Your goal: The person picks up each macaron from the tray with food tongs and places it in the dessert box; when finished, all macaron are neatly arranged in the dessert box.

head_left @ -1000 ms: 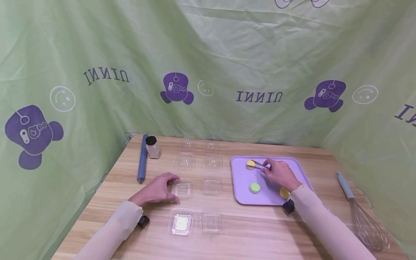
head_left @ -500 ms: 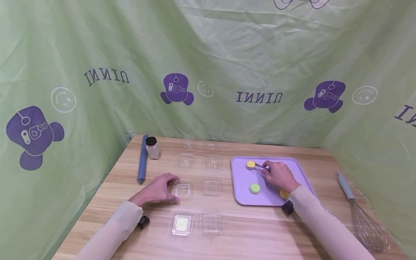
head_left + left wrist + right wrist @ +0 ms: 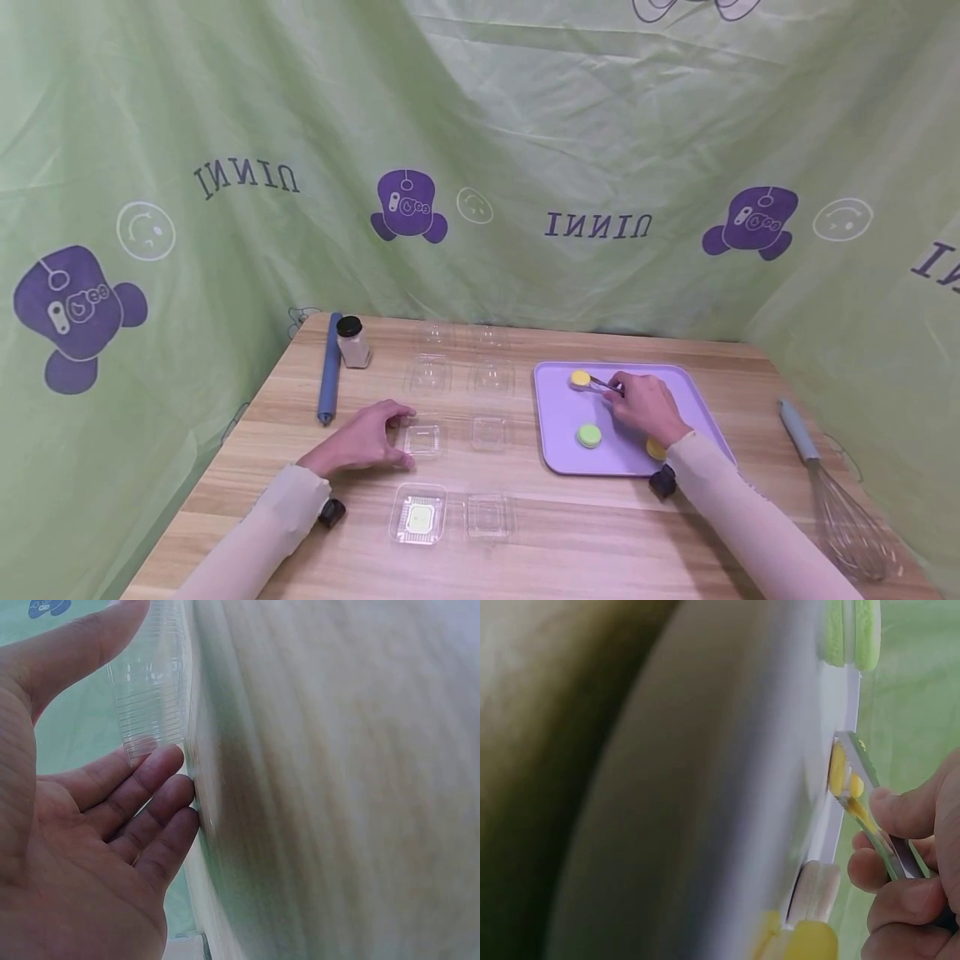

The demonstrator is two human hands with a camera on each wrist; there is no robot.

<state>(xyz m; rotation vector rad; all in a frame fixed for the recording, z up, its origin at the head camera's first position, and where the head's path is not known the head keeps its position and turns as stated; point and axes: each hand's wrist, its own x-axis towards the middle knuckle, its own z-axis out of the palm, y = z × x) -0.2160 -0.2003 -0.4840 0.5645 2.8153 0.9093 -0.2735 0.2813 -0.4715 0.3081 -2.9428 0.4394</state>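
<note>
My left hand (image 3: 365, 437) spans a small clear plastic box (image 3: 422, 439) on the table, thumb on one side and fingers on the other. In the left wrist view its thumb and index finger lie against the box's ribbed wall (image 3: 154, 705). My right hand (image 3: 647, 407) grips metal tongs (image 3: 881, 836) over the lilac tray (image 3: 555, 454). A yellow macaron (image 3: 580, 379) sits between the tongs' tips near the tray's far left corner. On the same tray lie a green macaron (image 3: 588, 436) and another yellow one (image 3: 656, 448), partly behind the right wrist.
A box with a pale green piece (image 3: 418, 518) stands nearest on the left; several other clear boxes and domed lids (image 3: 429, 373) stand in two columns. A blue rolling pin (image 3: 330, 367) and black-capped jar (image 3: 353, 343) are back left. A whisk (image 3: 840, 500) lies right.
The tongs' arms have come together around the yellow macaron, which has barely shifted. My left hand stays where it was at the box.
</note>
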